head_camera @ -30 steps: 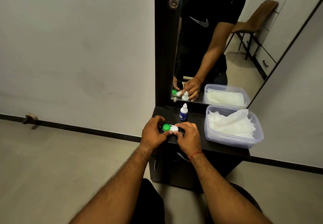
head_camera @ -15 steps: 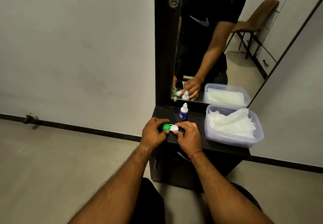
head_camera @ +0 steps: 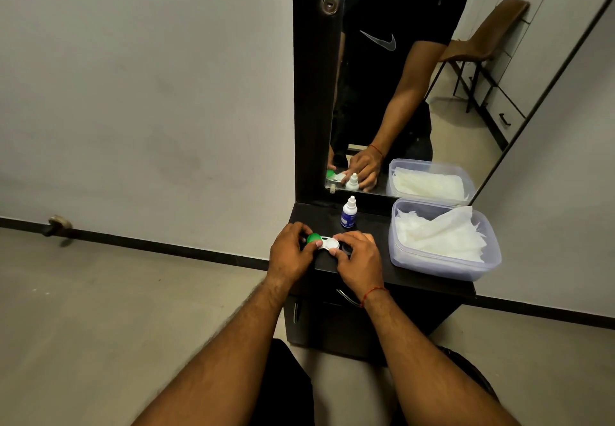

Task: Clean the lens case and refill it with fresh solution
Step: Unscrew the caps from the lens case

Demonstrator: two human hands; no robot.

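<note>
Dark worktop (head_camera: 372,259) carries the lens case (head_camera: 323,242) lying crosswise, left hand (head_camera: 290,252) pinching its green cap (head_camera: 313,238), right hand (head_camera: 357,257) pinching the white end.

The lens case (head_camera: 323,243) is a small white twin-well holder lying flat on the dark counter (head_camera: 399,276), held at both ends. A green cap (head_camera: 313,238) sits on the well inside the left hand (head_camera: 290,252) grip; the well by the right hand (head_camera: 358,259) grip shows white. Just beyond the right grip the solution bottle (head_camera: 348,212) stands upright, white with a blue label and a capped pointed tip, clear of the case.
</note>
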